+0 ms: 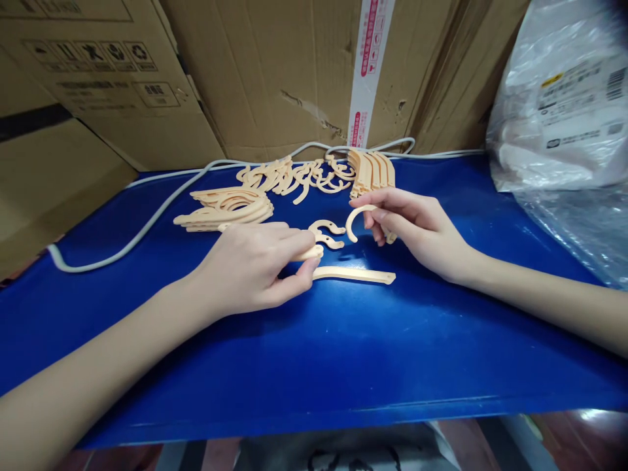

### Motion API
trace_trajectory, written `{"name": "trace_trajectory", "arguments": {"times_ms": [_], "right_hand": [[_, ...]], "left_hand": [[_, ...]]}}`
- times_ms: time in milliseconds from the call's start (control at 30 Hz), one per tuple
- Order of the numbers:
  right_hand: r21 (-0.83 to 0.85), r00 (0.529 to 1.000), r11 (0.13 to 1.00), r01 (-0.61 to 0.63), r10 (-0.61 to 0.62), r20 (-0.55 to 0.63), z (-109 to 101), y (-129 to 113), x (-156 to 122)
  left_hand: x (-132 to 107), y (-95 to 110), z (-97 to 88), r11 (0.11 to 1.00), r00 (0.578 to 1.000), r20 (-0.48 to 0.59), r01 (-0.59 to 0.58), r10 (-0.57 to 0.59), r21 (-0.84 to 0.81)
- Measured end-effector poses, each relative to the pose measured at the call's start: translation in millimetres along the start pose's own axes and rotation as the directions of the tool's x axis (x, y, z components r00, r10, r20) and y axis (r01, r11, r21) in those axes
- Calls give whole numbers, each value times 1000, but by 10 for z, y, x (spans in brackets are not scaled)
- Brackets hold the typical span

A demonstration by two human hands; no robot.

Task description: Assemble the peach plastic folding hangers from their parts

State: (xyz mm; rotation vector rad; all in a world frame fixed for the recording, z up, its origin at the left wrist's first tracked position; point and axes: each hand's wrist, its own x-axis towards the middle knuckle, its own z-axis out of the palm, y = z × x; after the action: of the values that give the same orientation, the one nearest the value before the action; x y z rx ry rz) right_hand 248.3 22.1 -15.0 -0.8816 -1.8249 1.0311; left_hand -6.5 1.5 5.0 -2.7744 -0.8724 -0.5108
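Note:
My left hand (pixel 255 265) is closed in a pinch on one end of a peach plastic hanger piece (pixel 354 275) whose long bar lies on the blue table top (pixel 318 353). My right hand (pixel 417 226) is closed around a curved peach hook piece (pixel 357 219), held just above the table. A small hook part (pixel 328 228) sits between both hands.
A stack of peach pieces (pixel 226 208) lies behind my left hand, a loose tangle (pixel 294 175) and a neat row (pixel 373 171) further back. A white cable (pixel 147 219) loops across the table. Cardboard boxes (pixel 275 72) wall the back; a plastic bag (pixel 564 124) fills the right.

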Motion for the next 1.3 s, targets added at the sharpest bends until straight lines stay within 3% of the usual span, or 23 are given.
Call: {"name": "trace_trajectory", "arguments": {"times_ms": [100,267,467,667,733,933,1133,1300], "right_hand": [[99,997,992,-74,74,-4,18,-51,23],[283,994,953,-110,109,18,55,-99,46],[175,986,971,-161,151,70,81,-111,27],[-24,994,998,-65,62,-87,67,-83,-5],[-19,991,996,-86,84,-104,65,-77,-5],[238,982,954,-183,191,-7,65,-37,24],[295,970,925,-241,221,98,24,31,35],[292,974,930,-221,198,109,37,23,40]], "left_hand": [[33,28,-7,1000,999,32,-30,30,-10],[76,40,-1,995,995,-14,-94,94,32],[83,37,16,993,993,-18,-115,115,37],[79,12,44,992,992,-42,-121,122,25],[76,2,54,993,992,-48,-113,114,27],[73,-4,66,994,994,-10,-106,107,27],[49,11,67,997,997,-6,-73,73,25],[73,39,53,995,996,-35,-82,84,55]]}}
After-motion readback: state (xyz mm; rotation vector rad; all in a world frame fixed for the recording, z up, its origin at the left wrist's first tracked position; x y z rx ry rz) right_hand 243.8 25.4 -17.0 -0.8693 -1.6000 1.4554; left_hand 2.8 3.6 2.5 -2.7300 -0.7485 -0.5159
